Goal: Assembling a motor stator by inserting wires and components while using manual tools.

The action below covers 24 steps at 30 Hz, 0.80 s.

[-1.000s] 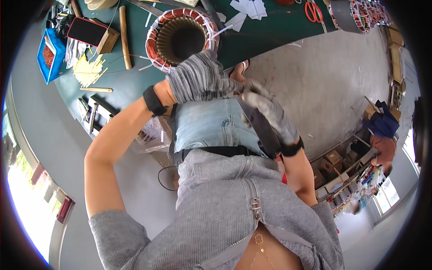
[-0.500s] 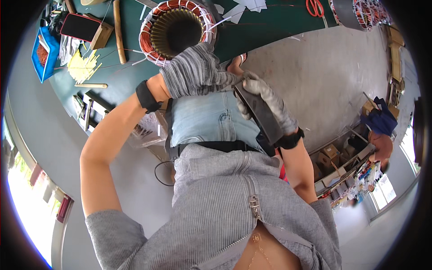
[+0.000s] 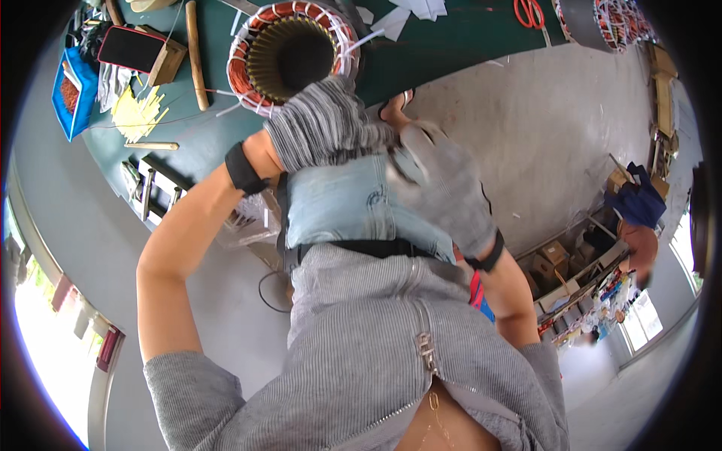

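My left hand [image 3: 331, 124], in a grey striped knit glove, is just in front of a motor stator [image 3: 239, 79] with copper windings laced in white cord. Its fingers are bent together toward the right hand; what they pinch is hidden. My right hand [image 3: 444, 184], in a plain grey glove and smeared by motion, is turned with its back up, over my lap. Beneath it the black flat bar is almost wholly covered; only a thin dark edge [image 3: 486, 198] shows beside the wrist. The fingertips of both hands are close together.
On the green table [image 3: 451, 45] are a phone [image 3: 132, 49], a wooden stick [image 3: 196, 56], yellow strips [image 3: 138, 113], a blue tray [image 3: 69, 113] and red scissors [image 3: 529, 13]. Another wound stator [image 3: 587, 24] stands at the far right. Shelves with boxes [image 3: 555, 255] are at right, near another person [image 3: 639, 240].
My right hand has rolled over from gripping the black bar in plain sight to showing its back, hiding the bar. My left hand has barely moved.
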Tool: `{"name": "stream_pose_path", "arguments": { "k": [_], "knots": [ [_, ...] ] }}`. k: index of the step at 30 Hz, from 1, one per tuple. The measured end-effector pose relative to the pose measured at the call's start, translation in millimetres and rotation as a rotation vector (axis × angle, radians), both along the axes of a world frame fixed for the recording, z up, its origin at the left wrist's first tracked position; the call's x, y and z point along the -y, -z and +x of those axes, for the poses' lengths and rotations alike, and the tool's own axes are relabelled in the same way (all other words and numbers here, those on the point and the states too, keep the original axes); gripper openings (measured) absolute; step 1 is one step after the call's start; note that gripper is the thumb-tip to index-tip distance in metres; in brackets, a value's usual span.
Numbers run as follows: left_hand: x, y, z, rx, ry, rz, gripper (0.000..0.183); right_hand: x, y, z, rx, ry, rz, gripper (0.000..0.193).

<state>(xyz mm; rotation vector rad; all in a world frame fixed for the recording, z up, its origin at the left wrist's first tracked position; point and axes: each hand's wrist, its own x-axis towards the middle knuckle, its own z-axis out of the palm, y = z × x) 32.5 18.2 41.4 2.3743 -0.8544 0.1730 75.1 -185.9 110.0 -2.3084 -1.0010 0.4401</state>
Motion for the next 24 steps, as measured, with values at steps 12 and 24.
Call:
{"name": "stream_pose_path", "arguments": {
  "k": [12, 24],
  "knots": [
    [-1.3, -10.2, 3.2, 0.031, -0.004, 0.108, 0.028, 27.9, -6.3, 1.6, -0.429, 0.055, -0.055, 0.026],
    [0.9, -9.4, 3.7, -0.005, -0.010, 0.007, 0.022, 11.6, 7.3, 9.8, -1.542, 0.464, 0.283, 0.022]
  ]
}}
